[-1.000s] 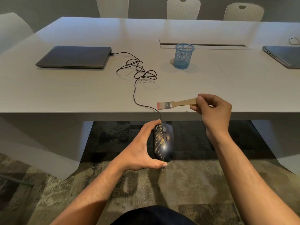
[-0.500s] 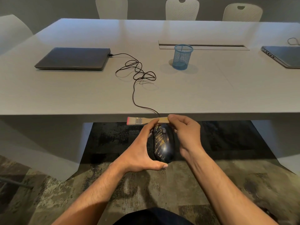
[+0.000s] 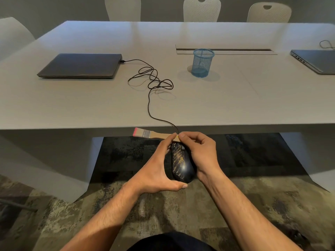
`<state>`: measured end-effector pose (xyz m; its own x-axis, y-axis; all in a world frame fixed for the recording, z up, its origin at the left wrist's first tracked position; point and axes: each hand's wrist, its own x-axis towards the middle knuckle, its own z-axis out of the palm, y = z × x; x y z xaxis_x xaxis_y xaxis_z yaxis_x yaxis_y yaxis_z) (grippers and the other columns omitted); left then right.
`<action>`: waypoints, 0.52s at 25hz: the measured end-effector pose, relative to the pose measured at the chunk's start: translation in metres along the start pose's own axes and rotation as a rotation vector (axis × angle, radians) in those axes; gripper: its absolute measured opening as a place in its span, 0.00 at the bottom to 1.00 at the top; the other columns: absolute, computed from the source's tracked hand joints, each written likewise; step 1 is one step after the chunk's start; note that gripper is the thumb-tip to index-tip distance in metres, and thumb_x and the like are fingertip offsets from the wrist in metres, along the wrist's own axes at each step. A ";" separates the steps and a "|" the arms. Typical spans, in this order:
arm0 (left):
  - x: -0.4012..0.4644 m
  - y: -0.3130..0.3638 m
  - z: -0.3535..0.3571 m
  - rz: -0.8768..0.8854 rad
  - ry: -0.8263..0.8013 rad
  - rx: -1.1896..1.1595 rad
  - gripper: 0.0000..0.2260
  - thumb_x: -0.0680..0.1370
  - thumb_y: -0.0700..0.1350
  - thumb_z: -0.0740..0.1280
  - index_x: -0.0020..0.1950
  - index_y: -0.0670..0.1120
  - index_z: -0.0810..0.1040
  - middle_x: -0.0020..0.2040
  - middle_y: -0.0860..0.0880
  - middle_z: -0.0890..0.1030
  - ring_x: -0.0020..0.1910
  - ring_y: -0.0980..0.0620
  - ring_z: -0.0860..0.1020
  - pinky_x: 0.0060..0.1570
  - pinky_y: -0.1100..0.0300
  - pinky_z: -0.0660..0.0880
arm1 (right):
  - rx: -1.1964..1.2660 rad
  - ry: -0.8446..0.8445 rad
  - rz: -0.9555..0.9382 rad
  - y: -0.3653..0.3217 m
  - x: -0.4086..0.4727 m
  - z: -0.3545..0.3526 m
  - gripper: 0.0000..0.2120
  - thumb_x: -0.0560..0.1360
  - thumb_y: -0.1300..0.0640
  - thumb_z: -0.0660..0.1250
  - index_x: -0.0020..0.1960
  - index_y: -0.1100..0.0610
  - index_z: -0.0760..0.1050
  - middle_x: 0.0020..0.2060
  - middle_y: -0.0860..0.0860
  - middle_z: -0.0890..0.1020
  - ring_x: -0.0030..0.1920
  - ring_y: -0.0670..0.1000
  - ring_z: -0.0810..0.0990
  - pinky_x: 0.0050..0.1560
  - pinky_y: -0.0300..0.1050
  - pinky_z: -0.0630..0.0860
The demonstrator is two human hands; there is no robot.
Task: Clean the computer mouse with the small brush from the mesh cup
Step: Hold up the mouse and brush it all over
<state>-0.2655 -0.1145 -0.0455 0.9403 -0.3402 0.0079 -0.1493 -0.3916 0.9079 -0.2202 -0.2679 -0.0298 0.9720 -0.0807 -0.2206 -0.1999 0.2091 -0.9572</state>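
The dark, glossy computer mouse with gold patterning (image 3: 182,164) was held in front of the near edge of the bench, above the mottled carpet (image 3: 54,214). The left hand (image 3: 157,171) cupped its left side, thumb under the rear end and fingers reaching over the front; its grip was closed on the mouse. The right hand (image 3: 201,153) lay against the mouse's right side while its grip, thumb against curled fingers, pinched the end of the small flat brush with a pale wooden handle, metal ferrule and pink-tipped bristles (image 3: 152,134). The brush lay nearly level, bristles pointing left, just above the front of the mouse and against the bench edge.

The thin black cable (image 3: 149,104) ran from the mouse up over the edge of the grey bench (image 3: 72,105), looped in a loose tangle, and ended at the right side of a closed dark laptop (image 3: 79,65). The blue mesh cup (image 3: 203,62) stood upright, well apart from the hands, right of the tangle. A second closed laptop (image 3: 315,60) lay at the far right. Three pale chairs (image 3: 202,9) stood beyond the bench.
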 end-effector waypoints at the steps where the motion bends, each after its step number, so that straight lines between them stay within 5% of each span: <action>1: 0.000 0.000 0.000 0.000 0.001 -0.002 0.57 0.61 0.49 0.83 0.78 0.62 0.48 0.75 0.58 0.60 0.73 0.65 0.62 0.73 0.59 0.64 | -0.006 -0.009 -0.005 0.000 0.000 0.000 0.06 0.73 0.60 0.77 0.42 0.50 0.87 0.40 0.51 0.88 0.43 0.50 0.88 0.42 0.41 0.81; 8: -0.004 -0.002 -0.001 0.007 0.034 -0.009 0.57 0.60 0.50 0.82 0.79 0.60 0.49 0.75 0.56 0.60 0.74 0.61 0.63 0.74 0.53 0.65 | -0.001 -0.083 -0.017 0.001 -0.005 -0.001 0.04 0.75 0.58 0.74 0.47 0.50 0.86 0.45 0.51 0.88 0.49 0.51 0.87 0.47 0.43 0.82; 13: -0.003 -0.005 -0.005 0.006 0.048 -0.005 0.57 0.60 0.53 0.82 0.78 0.63 0.48 0.75 0.60 0.60 0.74 0.65 0.62 0.72 0.64 0.63 | 0.080 -0.066 0.103 0.008 -0.011 -0.011 0.09 0.79 0.52 0.69 0.56 0.54 0.83 0.51 0.53 0.87 0.51 0.51 0.86 0.51 0.49 0.82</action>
<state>-0.2659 -0.1070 -0.0481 0.9531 -0.3009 0.0336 -0.1539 -0.3857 0.9097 -0.2338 -0.2763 -0.0373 0.9533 0.0088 -0.3018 -0.2913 0.2900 -0.9116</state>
